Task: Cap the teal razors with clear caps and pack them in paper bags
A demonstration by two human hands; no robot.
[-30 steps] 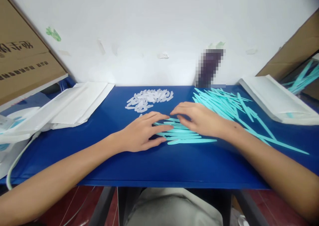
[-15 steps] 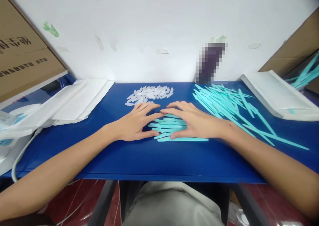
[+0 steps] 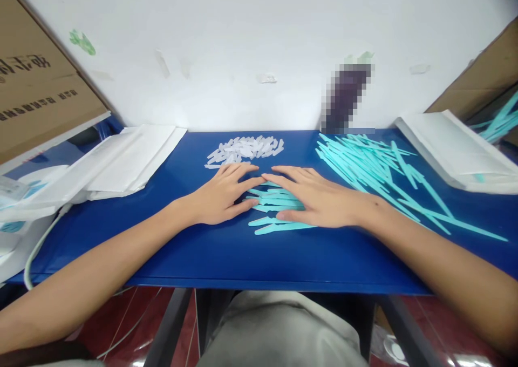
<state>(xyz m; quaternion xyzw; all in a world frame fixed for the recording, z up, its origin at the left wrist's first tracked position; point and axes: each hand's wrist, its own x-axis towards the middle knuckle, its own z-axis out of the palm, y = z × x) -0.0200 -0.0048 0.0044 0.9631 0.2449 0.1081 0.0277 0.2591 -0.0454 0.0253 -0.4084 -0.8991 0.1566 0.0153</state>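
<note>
A small heap of slim turquoise sticks [image 3: 279, 197] lies on the blue table between my two hands. My left hand [image 3: 226, 194] rests at the heap's left side, palm down, fingers stretched out and thumb apart. At the right side, my right hand [image 3: 318, 197] is spread over the sticks and covers their right ends. Its thumb touches or hovers just above the nearer sticks; I cannot tell which. Two sticks [image 3: 269, 228] lie a little apart from the heap, toward me. Just beyond my left fingertips is a pile of small whitish translucent pieces [image 3: 246, 148].
A larger, loose pile of turquoise sticks [image 3: 364, 162] spreads over the table's right side. White padded envelopes lie at left [image 3: 129, 162] and right [image 3: 453, 156]. A cardboard box [image 3: 36, 70] stands at left, with a white cable [image 3: 40, 248] below. A white wall [image 3: 226, 48] closes the back.
The nearest sticks have moved apart from the heap, slightly toward me, and their left ends now show separately. Both hands keep nearly the same pose. The view has shifted slightly.
</note>
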